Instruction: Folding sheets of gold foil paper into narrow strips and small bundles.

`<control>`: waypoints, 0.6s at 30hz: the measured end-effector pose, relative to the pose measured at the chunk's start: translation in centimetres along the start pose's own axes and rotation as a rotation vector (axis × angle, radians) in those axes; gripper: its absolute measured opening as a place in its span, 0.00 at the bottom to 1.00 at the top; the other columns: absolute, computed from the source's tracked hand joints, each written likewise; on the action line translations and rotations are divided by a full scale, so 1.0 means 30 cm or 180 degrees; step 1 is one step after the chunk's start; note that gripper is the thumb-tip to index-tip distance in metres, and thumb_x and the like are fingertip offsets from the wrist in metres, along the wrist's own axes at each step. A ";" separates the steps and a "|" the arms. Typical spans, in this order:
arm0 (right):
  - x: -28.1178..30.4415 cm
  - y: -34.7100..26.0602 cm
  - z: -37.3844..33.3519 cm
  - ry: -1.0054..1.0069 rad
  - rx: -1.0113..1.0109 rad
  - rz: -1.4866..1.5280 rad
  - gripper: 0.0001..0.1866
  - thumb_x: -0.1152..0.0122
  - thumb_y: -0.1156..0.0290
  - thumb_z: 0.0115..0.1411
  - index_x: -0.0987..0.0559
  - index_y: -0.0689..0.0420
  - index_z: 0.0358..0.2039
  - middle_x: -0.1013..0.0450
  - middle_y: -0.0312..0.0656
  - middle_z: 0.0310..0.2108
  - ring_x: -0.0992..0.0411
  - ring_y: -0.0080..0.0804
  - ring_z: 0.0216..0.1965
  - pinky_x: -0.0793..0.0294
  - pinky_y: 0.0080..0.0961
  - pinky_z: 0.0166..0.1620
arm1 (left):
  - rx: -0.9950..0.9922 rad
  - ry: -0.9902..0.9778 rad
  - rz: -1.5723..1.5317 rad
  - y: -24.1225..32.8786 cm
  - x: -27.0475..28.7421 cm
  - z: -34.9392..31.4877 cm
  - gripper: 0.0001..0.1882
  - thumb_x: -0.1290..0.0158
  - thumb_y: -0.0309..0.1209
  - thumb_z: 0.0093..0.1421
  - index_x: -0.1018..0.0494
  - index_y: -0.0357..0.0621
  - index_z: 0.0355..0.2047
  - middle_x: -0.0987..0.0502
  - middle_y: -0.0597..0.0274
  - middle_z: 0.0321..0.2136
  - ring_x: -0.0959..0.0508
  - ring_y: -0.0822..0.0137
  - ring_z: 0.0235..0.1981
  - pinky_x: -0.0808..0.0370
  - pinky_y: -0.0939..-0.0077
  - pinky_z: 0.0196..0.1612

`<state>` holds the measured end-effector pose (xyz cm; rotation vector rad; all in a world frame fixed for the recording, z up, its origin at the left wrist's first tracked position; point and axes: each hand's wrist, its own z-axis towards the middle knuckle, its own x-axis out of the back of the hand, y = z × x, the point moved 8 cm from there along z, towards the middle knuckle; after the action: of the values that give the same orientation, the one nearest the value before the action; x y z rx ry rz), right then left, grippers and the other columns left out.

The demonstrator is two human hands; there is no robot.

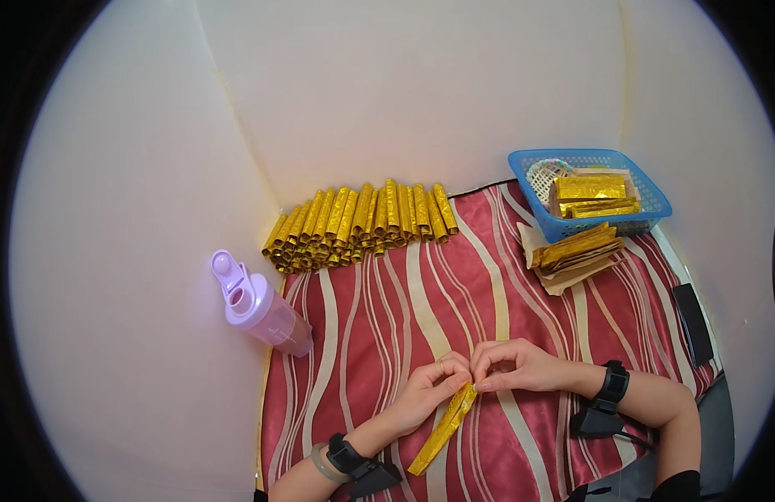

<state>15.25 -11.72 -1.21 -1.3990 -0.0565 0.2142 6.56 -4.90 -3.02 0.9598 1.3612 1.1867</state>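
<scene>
A narrow folded strip of gold foil paper (442, 435) slants down and to the left from my fingertips. My left hand (431, 391) pinches its upper end between thumb and fingers. Right beside it, my right hand (519, 366) is closed on the same end, thumb and index finger together at the tip. The two hands touch at the fingers, which partly hide that end of the strip. At the back left lies a stacked pile of gold paper rolls (358, 213), their open ends facing me.
A blue plastic basket (588, 226) at the back right holds gold paper packs and a small woven piece. Before it lies a stack of gold sheets (578, 251). A purple shaker bottle (266, 309) stands left. A dark flat object (693, 325) rests at the right edge of the striped red cloth (479, 289).
</scene>
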 end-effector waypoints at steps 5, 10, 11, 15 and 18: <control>-0.003 -0.006 0.002 -0.0024 0.0017 0.0011 0.04 0.40 0.72 0.62 0.23 0.59 0.35 0.33 0.34 0.39 0.32 0.20 0.43 0.33 0.19 0.49 | -0.0063 0.0079 0.0105 0.010 0.001 -0.002 0.09 0.54 0.30 0.68 0.30 0.39 0.32 0.33 0.64 0.36 0.28 0.73 0.35 0.30 0.79 0.41; -0.002 -0.008 -0.002 -0.0040 0.0012 -0.0018 0.04 0.40 0.73 0.62 0.23 0.60 0.34 0.33 0.35 0.40 0.32 0.20 0.43 0.33 0.19 0.49 | -0.0083 0.0187 0.0292 0.029 -0.004 -0.003 0.08 0.53 0.29 0.67 0.28 0.39 0.32 0.32 0.66 0.36 0.33 0.75 0.39 0.36 0.79 0.46; -0.002 -0.003 -0.001 -0.0043 -0.0017 -0.0012 0.04 0.40 0.73 0.62 0.23 0.60 0.34 0.33 0.35 0.40 0.33 0.20 0.43 0.33 0.19 0.49 | -0.0080 0.0187 0.0286 0.027 -0.002 -0.003 0.08 0.53 0.29 0.67 0.28 0.39 0.32 0.32 0.66 0.36 0.33 0.75 0.39 0.36 0.79 0.46; 0.001 0.007 0.002 -0.0047 -0.0003 -0.0031 0.04 0.40 0.73 0.62 0.23 0.60 0.34 0.33 0.34 0.39 0.32 0.20 0.43 0.33 0.19 0.49 | -0.0198 0.0122 0.0431 0.034 -0.001 -0.002 0.07 0.52 0.29 0.67 0.28 0.39 0.33 0.32 0.66 0.37 0.33 0.75 0.40 0.36 0.80 0.47; 0.002 0.007 0.000 -0.0046 0.0002 -0.0021 0.05 0.39 0.72 0.62 0.23 0.60 0.35 0.33 0.35 0.40 0.32 0.20 0.43 0.33 0.19 0.49 | -0.0332 0.0091 0.0578 0.042 -0.004 -0.003 0.07 0.51 0.29 0.66 0.27 0.39 0.34 0.32 0.67 0.37 0.32 0.76 0.40 0.36 0.81 0.47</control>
<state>15.28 -11.68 -1.42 -1.3967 -0.0729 0.2187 6.42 -4.78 -1.76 1.0112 1.2415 1.3990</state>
